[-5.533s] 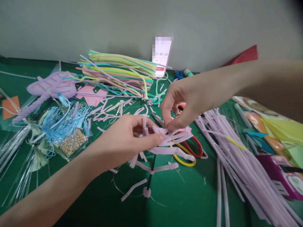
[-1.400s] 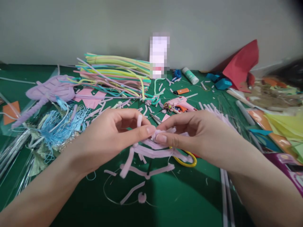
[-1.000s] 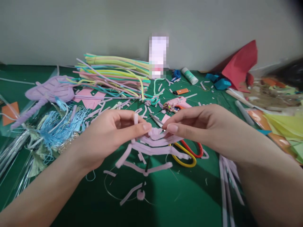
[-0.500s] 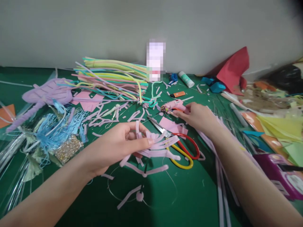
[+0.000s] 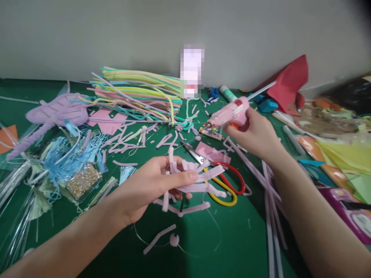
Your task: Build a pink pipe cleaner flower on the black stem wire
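Observation:
My left hand (image 5: 171, 179) is closed around a bundle of short, bent lilac pipe cleaners (image 5: 208, 177), thumb on top. A thin wire loops below it, with a small lilac ball (image 5: 174, 240) on the green surface. My right hand (image 5: 256, 129) grips a pink hot glue gun (image 5: 232, 114), lifted off the table with its nozzle pointing left and a clear glue stick (image 5: 262, 91) out the back. Scissors (image 5: 226, 177) with red and yellow handles lie between the hands, partly behind the pipe cleaners.
A heap of coloured pipe cleaners (image 5: 139, 90) lies at the back. Cut lilac pieces (image 5: 127, 139) are scattered mid-table. To the left are a lilac fan-shaped piece (image 5: 58, 110), blue tassels (image 5: 78, 150) and a bag of beads (image 5: 82, 180). A purple device (image 5: 344, 210) stands right; a glue stick tube (image 5: 227, 94) lies behind.
My right hand has raised the glue gun from the table, uncovering a small printed packet beneath. My left hand, holding the pipe cleaners, has shifted slightly right.

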`<state>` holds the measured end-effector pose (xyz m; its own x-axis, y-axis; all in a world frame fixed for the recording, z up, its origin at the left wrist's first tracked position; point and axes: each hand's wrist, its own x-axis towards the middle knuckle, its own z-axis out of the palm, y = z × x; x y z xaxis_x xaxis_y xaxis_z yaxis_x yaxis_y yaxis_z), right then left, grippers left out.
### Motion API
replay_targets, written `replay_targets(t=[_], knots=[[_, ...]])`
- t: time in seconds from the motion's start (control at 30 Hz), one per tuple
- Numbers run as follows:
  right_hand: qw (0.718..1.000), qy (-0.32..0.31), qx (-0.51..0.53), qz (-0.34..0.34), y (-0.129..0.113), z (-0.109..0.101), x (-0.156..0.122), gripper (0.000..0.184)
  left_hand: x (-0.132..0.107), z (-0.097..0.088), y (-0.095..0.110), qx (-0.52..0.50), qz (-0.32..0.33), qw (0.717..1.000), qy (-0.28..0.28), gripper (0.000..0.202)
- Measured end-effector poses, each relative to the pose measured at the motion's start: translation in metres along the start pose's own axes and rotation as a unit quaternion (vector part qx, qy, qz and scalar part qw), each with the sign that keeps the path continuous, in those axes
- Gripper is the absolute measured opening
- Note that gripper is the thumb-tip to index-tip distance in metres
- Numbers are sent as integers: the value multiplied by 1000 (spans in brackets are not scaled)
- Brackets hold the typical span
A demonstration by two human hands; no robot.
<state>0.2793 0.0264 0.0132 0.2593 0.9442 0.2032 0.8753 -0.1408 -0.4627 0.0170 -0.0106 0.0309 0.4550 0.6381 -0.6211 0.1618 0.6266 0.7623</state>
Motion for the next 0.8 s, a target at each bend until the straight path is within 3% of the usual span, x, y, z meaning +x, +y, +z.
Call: replay_targets(t=[0.17, 0.33, 0.8], knots=[[993, -38, 73, -89, -21, -10, -14, 19, 3, -3, 0, 33, 28, 999, -17, 31], [984, -32, 85, -152, -21, -6, -17, 19, 3, -4, 3, 43, 32, 998, -19, 26], [982, -52, 98, -153, -19, -6, -17, 16, 2, -4, 6, 56, 33, 997, -29, 29]])
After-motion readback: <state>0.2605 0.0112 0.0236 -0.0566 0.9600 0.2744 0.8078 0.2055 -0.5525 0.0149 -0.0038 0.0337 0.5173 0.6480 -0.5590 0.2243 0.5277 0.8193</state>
